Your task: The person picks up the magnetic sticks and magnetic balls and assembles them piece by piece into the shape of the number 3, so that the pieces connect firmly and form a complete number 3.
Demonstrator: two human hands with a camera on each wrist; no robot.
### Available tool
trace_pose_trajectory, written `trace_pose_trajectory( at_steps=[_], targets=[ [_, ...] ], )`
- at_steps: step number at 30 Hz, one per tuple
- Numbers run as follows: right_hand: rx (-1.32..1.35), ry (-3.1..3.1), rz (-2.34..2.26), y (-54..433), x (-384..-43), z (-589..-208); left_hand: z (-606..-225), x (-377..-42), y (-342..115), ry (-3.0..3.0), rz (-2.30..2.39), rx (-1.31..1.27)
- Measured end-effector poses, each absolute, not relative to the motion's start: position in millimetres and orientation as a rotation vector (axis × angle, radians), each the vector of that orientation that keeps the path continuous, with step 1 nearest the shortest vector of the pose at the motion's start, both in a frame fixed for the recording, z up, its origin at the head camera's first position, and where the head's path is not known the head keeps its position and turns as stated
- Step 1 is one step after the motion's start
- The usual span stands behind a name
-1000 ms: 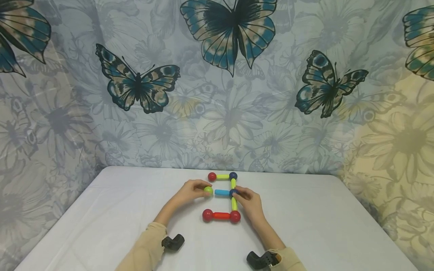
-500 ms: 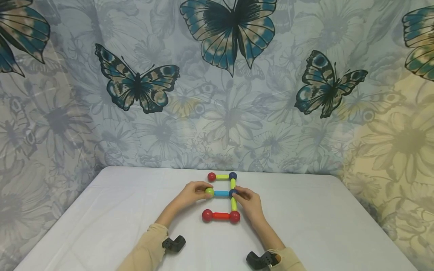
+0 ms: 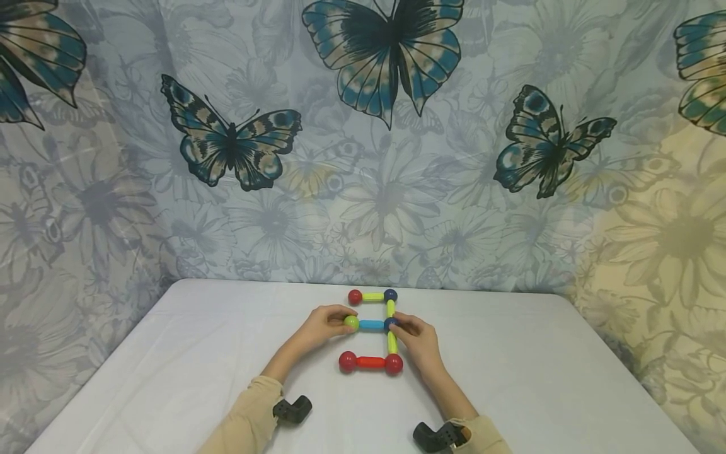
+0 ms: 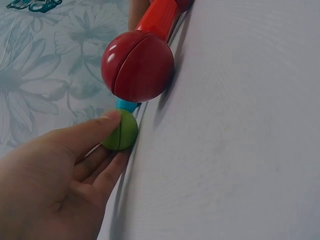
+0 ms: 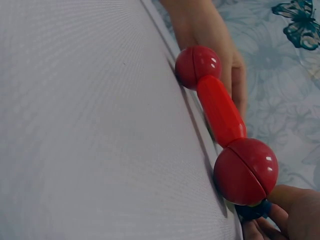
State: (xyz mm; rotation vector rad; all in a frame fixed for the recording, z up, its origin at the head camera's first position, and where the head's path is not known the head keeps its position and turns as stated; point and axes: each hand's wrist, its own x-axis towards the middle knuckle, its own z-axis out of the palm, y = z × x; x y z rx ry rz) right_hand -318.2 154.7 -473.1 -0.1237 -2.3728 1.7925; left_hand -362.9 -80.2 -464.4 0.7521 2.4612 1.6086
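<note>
My left hand (image 3: 326, 323) pinches a green ball (image 4: 121, 132) between thumb and fingers, at the left end of a blue rod (image 3: 371, 325). At that rod's other end my right hand (image 3: 418, 337) holds a dark blue ball (image 3: 390, 325) with thumb and fingertips, which partly cover it. Yellow-green rods run from this ball to another dark blue ball (image 3: 390, 295) at the back and to a red ball (image 3: 394, 364) in front. From the front ball a red rod (image 3: 371, 362) leads left to a second red ball (image 4: 137, 66).
At the back, a yellow-green rod (image 3: 372, 296) joins the far dark blue ball to a red ball (image 3: 355, 297). Everything lies on a white-covered table (image 3: 544, 372). Behind it hangs a butterfly-patterned cloth (image 3: 391, 208).
My left hand has moved slightly right and toward me, bringing the green ball against the blue rod's end, where a gap was. The right hand stays on the dark blue ball.
</note>
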Motion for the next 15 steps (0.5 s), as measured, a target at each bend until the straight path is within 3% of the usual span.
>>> trace_pose_trajectory(
  at_steps=[15],
  targets=[
    [-0.111,-2.377,1.780,155.7,-317.6,-473.0,-467.1,-363.8,-82.7,2.429,1.655,0.737]
  ],
)
